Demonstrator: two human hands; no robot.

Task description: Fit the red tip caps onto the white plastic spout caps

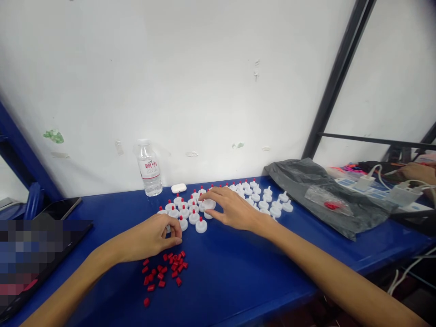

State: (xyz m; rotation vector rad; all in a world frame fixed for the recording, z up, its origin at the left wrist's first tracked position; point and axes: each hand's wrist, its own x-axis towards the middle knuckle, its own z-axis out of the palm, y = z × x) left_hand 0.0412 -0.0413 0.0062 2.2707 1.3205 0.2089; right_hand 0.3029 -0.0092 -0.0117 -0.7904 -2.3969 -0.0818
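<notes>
My right hand (233, 206) has its thumb and fingers around a white nozzle cap (209, 205), at the front of a group of similar caps. My left hand (158, 234) is closed, its fingertips pinched together beside the nearest caps; whatever they hold, if anything, is hidden. Below it lies a loose pile of small red tip covers (175, 262). Around and left of my right hand, several white caps (201, 225) stand upright with red covers on their nozzles. To its right, several white caps (275, 209) have bare nozzles.
A water bottle (150, 170) and a small white case (179, 188) stand at the back of the blue table (238, 277). A grey plastic bag (327, 200) with a clear bag lies right, near power strips and another person's hand (417, 172). Dark devices lie left.
</notes>
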